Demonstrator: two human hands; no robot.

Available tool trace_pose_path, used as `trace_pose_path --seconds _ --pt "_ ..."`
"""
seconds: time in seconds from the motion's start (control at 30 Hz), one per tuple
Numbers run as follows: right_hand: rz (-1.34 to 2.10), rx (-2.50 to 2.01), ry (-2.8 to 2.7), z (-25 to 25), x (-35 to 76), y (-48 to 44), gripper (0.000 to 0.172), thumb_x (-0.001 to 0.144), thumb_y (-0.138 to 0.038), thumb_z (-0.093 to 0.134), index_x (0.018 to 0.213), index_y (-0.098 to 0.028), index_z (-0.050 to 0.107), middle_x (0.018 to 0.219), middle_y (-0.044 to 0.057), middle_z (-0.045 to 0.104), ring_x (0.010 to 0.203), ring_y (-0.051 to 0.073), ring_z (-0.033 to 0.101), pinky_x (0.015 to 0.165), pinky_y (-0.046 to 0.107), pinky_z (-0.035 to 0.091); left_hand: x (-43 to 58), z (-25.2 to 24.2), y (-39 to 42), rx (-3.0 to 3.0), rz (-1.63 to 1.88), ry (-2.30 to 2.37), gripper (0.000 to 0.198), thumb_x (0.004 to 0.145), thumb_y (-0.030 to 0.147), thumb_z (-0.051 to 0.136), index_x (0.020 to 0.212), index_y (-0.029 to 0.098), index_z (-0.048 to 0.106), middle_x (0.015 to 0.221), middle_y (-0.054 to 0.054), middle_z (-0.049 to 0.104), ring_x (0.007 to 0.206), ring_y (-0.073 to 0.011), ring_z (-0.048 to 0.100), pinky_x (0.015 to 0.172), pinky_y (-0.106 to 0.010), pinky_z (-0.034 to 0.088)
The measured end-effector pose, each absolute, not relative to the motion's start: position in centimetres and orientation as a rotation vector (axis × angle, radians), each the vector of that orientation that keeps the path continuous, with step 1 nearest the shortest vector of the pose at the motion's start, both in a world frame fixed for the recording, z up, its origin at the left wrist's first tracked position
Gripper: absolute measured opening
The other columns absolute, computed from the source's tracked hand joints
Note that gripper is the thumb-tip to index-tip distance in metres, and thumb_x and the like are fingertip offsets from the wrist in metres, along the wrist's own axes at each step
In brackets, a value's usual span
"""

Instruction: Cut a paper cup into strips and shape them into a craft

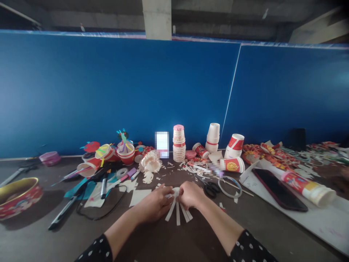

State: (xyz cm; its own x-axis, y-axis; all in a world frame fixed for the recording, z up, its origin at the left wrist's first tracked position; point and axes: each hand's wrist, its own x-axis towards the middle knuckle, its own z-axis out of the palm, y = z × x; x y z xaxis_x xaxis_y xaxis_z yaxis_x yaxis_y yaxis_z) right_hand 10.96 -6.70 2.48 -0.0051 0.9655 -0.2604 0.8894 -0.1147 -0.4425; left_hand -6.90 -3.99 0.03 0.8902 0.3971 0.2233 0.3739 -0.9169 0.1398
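Observation:
My left hand (154, 203) and my right hand (191, 194) meet at the middle of the dark table (174, 240). Both hold a white paper piece cut into fringe strips (177, 214), whose strips fan toward me. Its top is mostly hidden by my fingers. Black-handled scissors (210, 189) lie just beyond my right hand. A flat piece of white paper (139, 196) lies beyond my left hand, with white paper scraps (174, 167) scattered farther ahead.
A blue partition (120, 94) stands behind the table. Along it are stacked paper cups (179, 143), a cut-cup flower (151, 162) and cup crafts with coloured straws (125, 153). Pens, tape and a red-gold tin (19, 196) lie left; a phone (278, 189) and tube (308, 188) lie right.

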Motion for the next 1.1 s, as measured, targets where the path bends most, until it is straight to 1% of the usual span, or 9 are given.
trace_pose_path --seconds 0.17,0.3,0.37,0.6,0.8,0.97,1.1 --pt "0.778 -2.052 -2.005 2.5 11.06 -7.14 0.015 0.071 -0.029 0.055 0.067 -0.023 0.068 0.062 0.001 0.07 0.065 0.012 0.065 0.056 0.016 0.042 -6.85 0.33 -4.21 2.937 0.373 0.601 0.024 0.086 0.02 0.04 0.096 0.018 0.063 0.113 -0.01 0.054 0.104 -0.0211 0.052 0.102 -0.042 0.03" --pt "0.733 -2.052 -2.03 2.73 11.04 -7.27 0.015 0.07 -0.032 0.057 0.068 -0.022 0.068 0.06 0.002 0.07 0.069 0.014 0.065 0.058 0.018 0.041 -6.75 0.57 -4.41 2.879 0.415 0.61 0.025 0.086 0.021 0.04 0.094 0.019 0.064 0.11 -0.009 0.051 0.101 -0.02 0.052 0.092 -0.032 0.042" --pt "0.697 -2.068 -2.036 2.79 10.98 -7.21 0.014 0.069 -0.032 0.058 0.068 -0.023 0.068 0.059 0.003 0.069 0.072 0.016 0.065 0.06 0.019 0.042 -6.67 0.64 -4.49 2.855 0.441 0.618 0.025 0.087 0.022 0.04 0.092 0.019 0.064 0.108 -0.009 0.051 0.098 -0.0191 0.052 0.087 -0.029 0.044" --pt "0.637 -2.089 -2.042 2.58 10.97 -7.08 0.018 0.066 -0.039 0.059 0.071 -0.025 0.069 0.062 0.003 0.069 0.073 0.019 0.065 0.059 0.022 0.042 -6.56 0.53 -4.45 2.855 0.497 0.583 0.026 0.088 0.022 0.038 0.087 0.017 0.064 0.103 -0.009 0.052 0.095 -0.0188 0.052 0.085 -0.029 0.044" --pt "0.671 -2.069 -2.043 2.51 11.07 -7.01 0.015 0.064 -0.038 0.06 0.07 -0.025 0.067 0.061 0.001 0.069 0.07 0.017 0.065 0.057 0.02 0.041 -6.77 0.18 -3.96 2.821 0.547 0.53 0.027 0.088 0.022 0.038 0.08 0.017 0.064 0.098 -0.008 0.056 0.093 -0.0169 0.054 0.082 -0.026 0.045" --pt "0.716 -2.049 -2.04 2.64 11.22 -7.04 0.015 0.065 -0.038 0.06 0.068 -0.025 0.066 0.056 -0.001 0.067 0.066 0.015 0.064 0.054 0.018 0.039 -7.01 0.2 -3.66 2.871 0.473 0.514 0.028 0.089 0.022 0.037 0.082 0.017 0.063 0.1 -0.008 0.057 0.092 -0.0163 0.056 0.08 -0.025 0.045" --pt "0.738 -2.052 -2.043 2.69 11.13 -6.99 0.016 0.067 -0.038 0.058 0.068 -0.025 0.067 0.058 -0.001 0.068 0.064 0.014 0.064 0.053 0.018 0.039 -6.89 0.42 -3.71 2.915 0.419 0.541 0.028 0.089 0.022 0.036 0.082 0.016 0.062 0.102 -0.009 0.056 0.088 -0.0166 0.057 0.077 -0.026 0.046"
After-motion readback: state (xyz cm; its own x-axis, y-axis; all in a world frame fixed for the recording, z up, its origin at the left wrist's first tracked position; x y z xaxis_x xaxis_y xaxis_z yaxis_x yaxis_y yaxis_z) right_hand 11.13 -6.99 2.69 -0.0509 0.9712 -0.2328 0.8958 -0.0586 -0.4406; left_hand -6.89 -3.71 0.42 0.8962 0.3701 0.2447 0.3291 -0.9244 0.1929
